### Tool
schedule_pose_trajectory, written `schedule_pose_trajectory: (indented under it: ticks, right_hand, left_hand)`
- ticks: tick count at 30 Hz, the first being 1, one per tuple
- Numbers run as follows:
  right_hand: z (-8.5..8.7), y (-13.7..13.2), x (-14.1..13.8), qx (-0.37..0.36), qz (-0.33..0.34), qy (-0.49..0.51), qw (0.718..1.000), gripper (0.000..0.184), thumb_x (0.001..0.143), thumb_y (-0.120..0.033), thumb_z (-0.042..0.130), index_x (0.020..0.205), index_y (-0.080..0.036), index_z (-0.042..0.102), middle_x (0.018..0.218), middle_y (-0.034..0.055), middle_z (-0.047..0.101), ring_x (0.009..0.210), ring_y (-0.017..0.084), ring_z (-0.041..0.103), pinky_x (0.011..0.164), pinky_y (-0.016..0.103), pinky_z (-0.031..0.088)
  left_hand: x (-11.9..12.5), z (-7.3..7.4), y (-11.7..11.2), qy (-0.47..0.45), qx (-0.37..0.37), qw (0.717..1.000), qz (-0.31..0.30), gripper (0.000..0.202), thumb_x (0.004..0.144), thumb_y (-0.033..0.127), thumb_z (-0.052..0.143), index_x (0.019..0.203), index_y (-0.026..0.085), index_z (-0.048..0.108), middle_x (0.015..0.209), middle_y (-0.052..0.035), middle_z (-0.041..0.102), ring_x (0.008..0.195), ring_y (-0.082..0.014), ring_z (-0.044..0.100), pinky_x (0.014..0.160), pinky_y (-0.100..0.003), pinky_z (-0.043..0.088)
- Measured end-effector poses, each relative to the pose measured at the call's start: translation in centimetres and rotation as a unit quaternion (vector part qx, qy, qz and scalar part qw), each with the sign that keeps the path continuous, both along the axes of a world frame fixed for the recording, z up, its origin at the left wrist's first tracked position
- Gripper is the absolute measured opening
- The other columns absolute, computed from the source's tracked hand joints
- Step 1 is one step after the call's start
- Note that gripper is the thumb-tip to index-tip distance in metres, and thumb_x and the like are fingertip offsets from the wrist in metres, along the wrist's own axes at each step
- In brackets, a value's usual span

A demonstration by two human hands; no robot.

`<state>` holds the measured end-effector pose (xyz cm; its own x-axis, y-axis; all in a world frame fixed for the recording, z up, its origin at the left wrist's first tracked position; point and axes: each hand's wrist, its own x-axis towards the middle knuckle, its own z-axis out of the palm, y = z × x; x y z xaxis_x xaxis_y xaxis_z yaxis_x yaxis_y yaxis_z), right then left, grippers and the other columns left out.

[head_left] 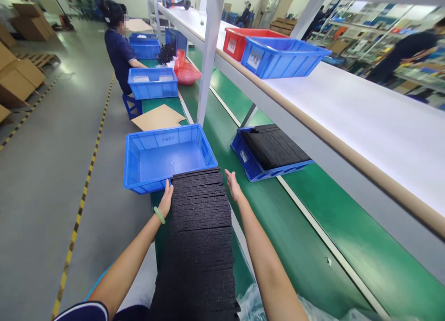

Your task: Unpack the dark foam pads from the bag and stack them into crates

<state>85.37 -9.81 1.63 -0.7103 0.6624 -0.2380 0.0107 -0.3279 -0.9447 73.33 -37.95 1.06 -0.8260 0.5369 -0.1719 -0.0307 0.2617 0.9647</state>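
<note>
A long row of thin black foam-like sheets (201,237) lies in front of me, packed face to face. My left hand (166,199) rests along the row's left side near its far end, fingers stretched out, a pale green bangle on the wrist. On the other side my right hand (233,185) is held open with fingers extended, a small gap between it and the sheets. Just beyond the row's far end stands a blue bin (170,156) with nothing visible inside; its near right corner meets the sheets.
A second blue bin (250,173) full of black sheets sits on the green conveyor (278,228) under a white shelf (365,108). Red (232,47) and blue (278,64) bins stand on that shelf. A white post (210,57) rises ahead. Further off sits a co-worker (118,52).
</note>
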Motion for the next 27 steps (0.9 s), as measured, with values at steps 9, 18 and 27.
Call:
schedule_pose_trajectory:
  ticks: [9,18,27]
  right_hand:
    - [3.4,-9.4,24.2,0.179,-0.114,-0.123,0.97,0.05,0.081,-0.064,0.052,0.109,-0.027,0.069,0.126,0.0039,0.061,0.127,0.027,0.047,0.117,0.05,0.019]
    - [6.2,-31.0,36.7,0.277,-0.168,-0.289,0.901,0.043,0.081,-0.049,0.06,0.117,-0.025,0.064,0.123,0.0079,0.063,0.12,0.029,0.053,0.11,0.053,0.032]
    - [3.8,-37.8,33.4,0.526,0.011,-0.345,0.777,0.05,0.095,-0.03,0.035,0.144,-0.018,0.036,0.146,0.0103,0.041,0.141,0.026,0.026,0.108,0.049,0.036]
  left_hand:
    - [17.3,5.8,-10.3,0.271,-0.11,0.817,-0.498,0.119,0.059,0.073,0.065,0.152,0.025,0.009,0.159,-0.0108,0.001,0.143,-0.0389,-0.005,0.114,-0.06,0.002]
    - [22.9,3.2,-13.0,0.345,-0.279,0.671,-0.594,0.105,0.064,0.039,0.072,0.151,0.016,0.018,0.158,-0.0133,0.002,0.143,-0.0366,-0.012,0.112,-0.062,-0.002]
    - [22.5,3.6,-13.7,0.429,-0.355,0.64,-0.53,0.12,0.06,0.062,0.069,0.152,0.015,0.007,0.158,-0.0158,-0.004,0.14,-0.0411,-0.019,0.109,-0.067,0.0]
